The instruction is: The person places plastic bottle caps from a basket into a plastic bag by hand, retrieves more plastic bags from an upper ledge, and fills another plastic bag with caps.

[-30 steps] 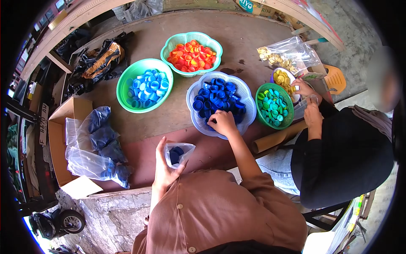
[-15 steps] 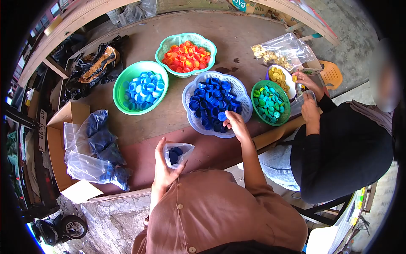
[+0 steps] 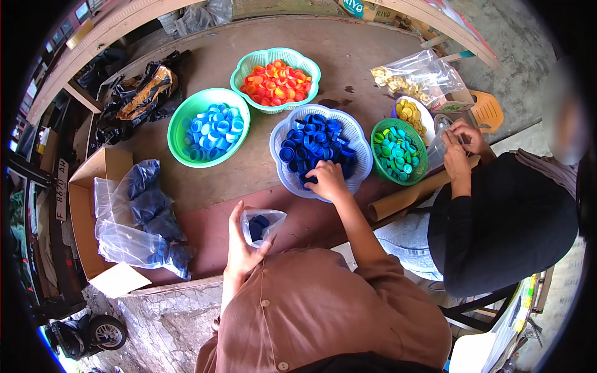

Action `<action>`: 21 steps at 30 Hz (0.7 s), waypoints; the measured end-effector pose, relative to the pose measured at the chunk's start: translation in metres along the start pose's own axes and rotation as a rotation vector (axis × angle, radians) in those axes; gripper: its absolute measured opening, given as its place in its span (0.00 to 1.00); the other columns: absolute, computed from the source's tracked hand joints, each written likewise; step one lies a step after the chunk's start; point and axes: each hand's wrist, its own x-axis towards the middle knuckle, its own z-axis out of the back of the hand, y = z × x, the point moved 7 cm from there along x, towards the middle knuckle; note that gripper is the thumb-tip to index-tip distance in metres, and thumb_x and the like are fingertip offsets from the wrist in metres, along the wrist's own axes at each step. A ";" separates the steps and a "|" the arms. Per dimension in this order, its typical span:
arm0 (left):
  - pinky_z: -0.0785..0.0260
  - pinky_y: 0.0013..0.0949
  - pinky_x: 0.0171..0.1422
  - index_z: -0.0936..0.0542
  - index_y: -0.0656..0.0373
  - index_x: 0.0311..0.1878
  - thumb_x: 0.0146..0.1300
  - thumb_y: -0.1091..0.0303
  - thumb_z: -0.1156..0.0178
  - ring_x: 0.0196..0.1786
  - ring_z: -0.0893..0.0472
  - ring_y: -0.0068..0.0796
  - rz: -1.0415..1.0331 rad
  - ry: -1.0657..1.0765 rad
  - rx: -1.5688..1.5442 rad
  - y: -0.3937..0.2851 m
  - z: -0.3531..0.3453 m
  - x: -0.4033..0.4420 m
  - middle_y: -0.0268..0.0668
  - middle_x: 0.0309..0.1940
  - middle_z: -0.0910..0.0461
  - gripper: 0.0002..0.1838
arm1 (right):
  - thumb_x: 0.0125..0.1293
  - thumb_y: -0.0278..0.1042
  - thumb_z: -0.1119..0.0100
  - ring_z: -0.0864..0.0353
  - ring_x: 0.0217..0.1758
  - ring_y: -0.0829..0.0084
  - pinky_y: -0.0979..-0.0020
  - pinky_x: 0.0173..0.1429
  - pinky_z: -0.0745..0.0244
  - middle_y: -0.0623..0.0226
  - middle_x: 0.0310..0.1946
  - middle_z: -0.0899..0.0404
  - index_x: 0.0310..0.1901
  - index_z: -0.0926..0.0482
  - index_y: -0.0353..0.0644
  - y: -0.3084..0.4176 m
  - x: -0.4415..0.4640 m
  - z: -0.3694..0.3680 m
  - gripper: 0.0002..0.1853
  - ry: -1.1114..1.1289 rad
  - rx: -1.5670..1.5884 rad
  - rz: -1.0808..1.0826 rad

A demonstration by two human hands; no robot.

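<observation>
My left hand point(image 3: 244, 248) is closed around a small clear plastic bag point(image 3: 273, 225), its mouth held wide, with a few dark blue bottle caps point(image 3: 257, 227) inside. My right hand point(image 3: 329, 181) reaches into a pale blue basket point(image 3: 362, 163) heaped with dark blue bottle caps point(image 3: 314, 142). Its fingers are bent in among the caps, and what lies between the fingertips is hidden. A green basket point(image 3: 379, 166) of green and teal caps stands just right of the blue one.
Behind are a mint basin point(image 3: 177, 146) of light blue caps and a basket point(image 3: 239, 65) of orange caps. At left, a cardboard box point(image 3: 87, 217) stands beside filled plastic bags point(image 3: 149, 214). At right, a co-worker's hands point(image 3: 459, 155) handle a clear bag near a bowl of yellow caps point(image 3: 409, 113).
My right hand has moved slightly left and down into the caps; the blue cap that showed in its fingers is out of sight. The co-worker's hands have come together at their bag.
</observation>
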 end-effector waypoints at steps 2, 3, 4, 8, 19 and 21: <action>0.33 0.37 0.54 0.52 0.62 0.65 0.41 0.79 0.32 0.50 0.27 0.38 -0.012 -0.001 0.021 -0.001 0.001 -0.001 0.47 0.50 0.34 0.49 | 0.41 0.40 0.32 0.28 0.42 0.62 0.58 0.45 0.37 0.66 0.30 0.25 0.29 0.16 0.53 0.000 0.005 -0.012 0.10 0.143 -0.115 -0.027; 0.33 0.37 0.54 0.51 0.61 0.65 0.41 0.79 0.32 0.50 0.28 0.37 0.006 -0.006 -0.004 0.000 0.001 -0.002 0.46 0.50 0.35 0.49 | 0.48 0.40 0.34 0.26 0.40 0.68 0.66 0.44 0.36 0.67 0.27 0.25 0.30 0.16 0.49 0.001 0.005 -0.008 0.08 0.102 -0.056 -0.019; 0.34 0.36 0.54 0.51 0.59 0.65 0.40 0.79 0.33 0.49 0.28 0.36 0.024 -0.012 -0.029 0.002 0.001 -0.002 0.45 0.49 0.36 0.49 | 0.48 0.40 0.34 0.26 0.40 0.68 0.66 0.44 0.36 0.67 0.27 0.25 0.30 0.16 0.49 -0.001 0.007 -0.010 0.08 0.103 -0.056 -0.012; 0.34 0.36 0.54 0.50 0.59 0.65 0.40 0.79 0.33 0.49 0.28 0.36 0.025 -0.011 -0.014 0.005 0.002 -0.001 0.45 0.49 0.36 0.49 | 0.61 0.40 0.45 0.33 0.31 0.84 0.83 0.37 0.41 0.78 0.22 0.29 0.31 0.20 0.39 -0.009 -0.002 -0.006 0.12 0.241 1.129 -0.380; 0.33 0.37 0.55 0.51 0.61 0.65 0.41 0.77 0.33 0.50 0.28 0.38 0.017 -0.006 0.055 0.004 0.000 -0.004 0.47 0.50 0.34 0.49 | 0.65 0.38 0.51 0.35 0.30 0.85 0.80 0.37 0.42 0.77 0.26 0.28 0.34 0.23 0.42 -0.030 -0.037 0.024 0.10 0.184 1.183 -0.441; 0.34 0.37 0.55 0.51 0.61 0.65 0.41 0.77 0.33 0.50 0.28 0.39 0.014 -0.016 0.035 0.000 0.000 -0.001 0.47 0.50 0.34 0.49 | 0.65 0.37 0.51 0.35 0.31 0.84 0.80 0.37 0.41 0.76 0.27 0.28 0.34 0.23 0.41 -0.029 -0.041 0.024 0.10 0.189 1.314 -0.420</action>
